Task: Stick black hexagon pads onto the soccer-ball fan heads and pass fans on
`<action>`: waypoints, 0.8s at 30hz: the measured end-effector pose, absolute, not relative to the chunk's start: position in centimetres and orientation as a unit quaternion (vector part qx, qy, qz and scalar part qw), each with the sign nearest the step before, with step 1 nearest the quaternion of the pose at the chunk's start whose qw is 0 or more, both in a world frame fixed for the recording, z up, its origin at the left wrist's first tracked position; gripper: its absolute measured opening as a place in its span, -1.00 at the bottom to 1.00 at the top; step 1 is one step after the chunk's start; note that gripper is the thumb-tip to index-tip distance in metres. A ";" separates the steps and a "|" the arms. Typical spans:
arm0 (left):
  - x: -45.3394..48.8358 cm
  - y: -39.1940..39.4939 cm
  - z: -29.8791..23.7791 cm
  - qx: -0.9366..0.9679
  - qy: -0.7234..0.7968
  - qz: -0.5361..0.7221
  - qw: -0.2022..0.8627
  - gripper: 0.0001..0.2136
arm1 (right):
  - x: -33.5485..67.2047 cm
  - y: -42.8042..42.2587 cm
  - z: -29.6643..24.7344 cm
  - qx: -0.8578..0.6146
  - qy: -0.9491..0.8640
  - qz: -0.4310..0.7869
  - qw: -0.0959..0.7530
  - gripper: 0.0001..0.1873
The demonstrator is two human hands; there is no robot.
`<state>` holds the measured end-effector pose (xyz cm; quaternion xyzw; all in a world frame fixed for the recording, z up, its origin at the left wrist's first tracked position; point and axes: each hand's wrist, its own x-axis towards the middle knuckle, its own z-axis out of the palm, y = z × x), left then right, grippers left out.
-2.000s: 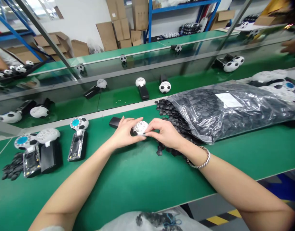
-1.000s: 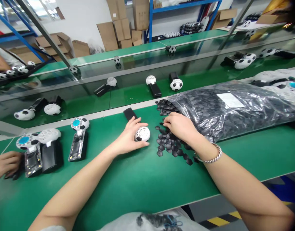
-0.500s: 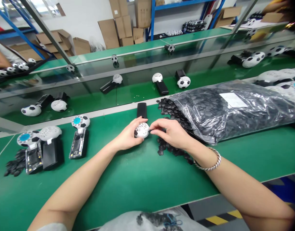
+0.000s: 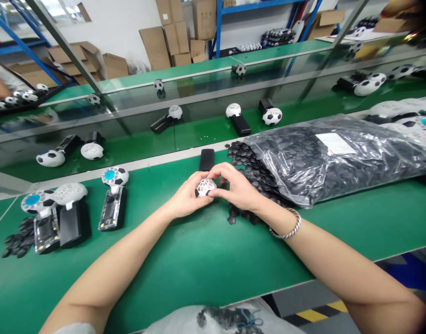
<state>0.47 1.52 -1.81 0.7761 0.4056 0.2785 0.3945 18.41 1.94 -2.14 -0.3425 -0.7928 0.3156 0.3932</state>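
Note:
My left hand (image 4: 185,198) cups a white football-shaped fan head (image 4: 205,187) whose black handle (image 4: 206,159) points away from me on the green table (image 4: 199,260). My right hand (image 4: 238,187) is curled over the head from the right, thumb and fingertips pressed on its shell; whether a small black piece is under them is hidden. Loose black hexagon pieces (image 4: 241,214) lie right beside and under my right hand. They spill from a large clear plastic bag (image 4: 338,160) full of the same pieces.
At the left stand several finished and half-built fans (image 4: 112,199) and a small heap of black pieces (image 4: 16,237). A conveyor belt (image 4: 199,132) behind carries more football fans. Cardboard boxes and blue shelving line the back wall.
My right hand went to the pile of black pieces, came back to the fan head and now presses on its top. The fan handle swung round to point away from me. Fans on the belt drifted right.

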 end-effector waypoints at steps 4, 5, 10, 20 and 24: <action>0.5 1.7 -2.3 0.727 0.385 0.325 0.466 -0.35 | 18.0 2.0 -2.5 -0.393 -0.730 0.400 0.391 -0.64; 0.5 1.8 -2.3 0.725 0.372 0.330 0.477 -0.29 | 18.1 2.0 -2.5 -0.402 -0.721 0.412 0.385 -0.64; 0.1 1.8 -1.9 0.761 0.369 0.262 0.465 -0.24 | 20.3 2.5 -1.5 -0.496 -0.754 0.323 0.284 -0.87; -0.2 1.6 -0.8 0.740 0.483 0.246 0.398 -0.51 | 21.1 2.4 -1.6 -0.559 -0.802 0.193 0.090 -0.95; -0.9 1.8 -0.5 0.726 0.462 0.226 0.456 -0.51 | 21.8 2.9 -1.8 -0.597 -0.773 0.192 0.094 -0.83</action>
